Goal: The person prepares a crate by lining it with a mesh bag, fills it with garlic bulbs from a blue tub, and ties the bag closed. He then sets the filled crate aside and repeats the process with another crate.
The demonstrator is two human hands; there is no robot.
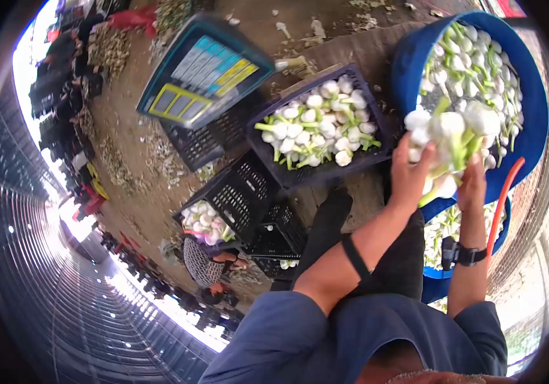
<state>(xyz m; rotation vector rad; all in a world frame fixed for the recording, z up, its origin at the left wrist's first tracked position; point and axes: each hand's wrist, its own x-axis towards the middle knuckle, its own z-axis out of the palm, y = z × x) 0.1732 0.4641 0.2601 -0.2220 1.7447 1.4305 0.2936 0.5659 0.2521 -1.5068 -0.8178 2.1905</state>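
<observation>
Above the rim of a large blue tub [409, 70], both my hands are closed round a cluster of white garlic bulbs [450, 125] with short green stems. My left hand [412, 169] grips the cluster from the left, and my right hand [473, 182], below a dark wristband, presses from the right. Many more trimmed garlic bulbs [473, 61] lie inside the tub. Left of my hands stands a dark plastic crate [265, 150] filled with garlic bulbs [325, 118]. Some of my fingers are hidden behind the bulbs.
A scale with a printed panel [207, 70] stands left of the crate. Black crates [242, 192] stand near my legs, one holding garlic. A second blue tub [437, 273] and an orange hose [503, 198] are at right. A crouching person [204, 262] and others are at left.
</observation>
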